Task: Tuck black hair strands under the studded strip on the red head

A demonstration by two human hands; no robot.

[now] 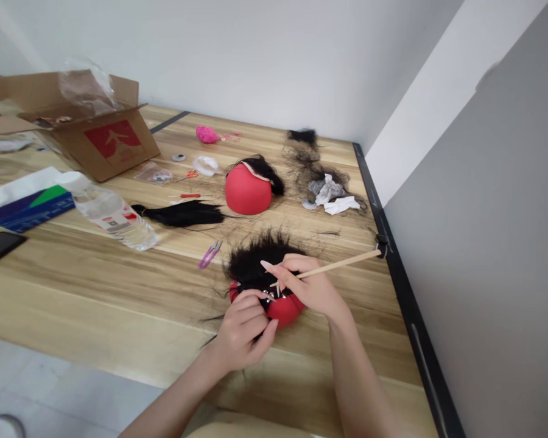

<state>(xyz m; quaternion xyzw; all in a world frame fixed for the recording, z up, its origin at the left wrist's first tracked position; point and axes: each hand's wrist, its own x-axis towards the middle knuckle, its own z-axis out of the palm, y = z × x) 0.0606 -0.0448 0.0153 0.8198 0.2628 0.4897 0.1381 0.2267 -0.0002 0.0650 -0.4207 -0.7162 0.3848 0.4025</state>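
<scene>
A red dome-shaped head form (287, 311) lies near the table's front edge, partly covered by a cap of black hair (251, 260). Several shiny pin heads dot the cap's near edge. My right hand (313, 283) is closed around a thin wooden stick (347, 261), whose near tip points down at that edge. The stick slants up to the right, its far end by a small dark clump. On the left side of the form, my left hand (244, 328) has its thumb and fingers curled in at the pinned edge. What they pinch is too small to make out.
Behind stands a second red head form (248, 190) with black hair. A hair bundle (182, 213), purple snips (209, 254), a lying water bottle (112, 216) and a cardboard box (105, 143) are to the left. Loose hair and crumpled tissue (340, 205) lie right, near the wall.
</scene>
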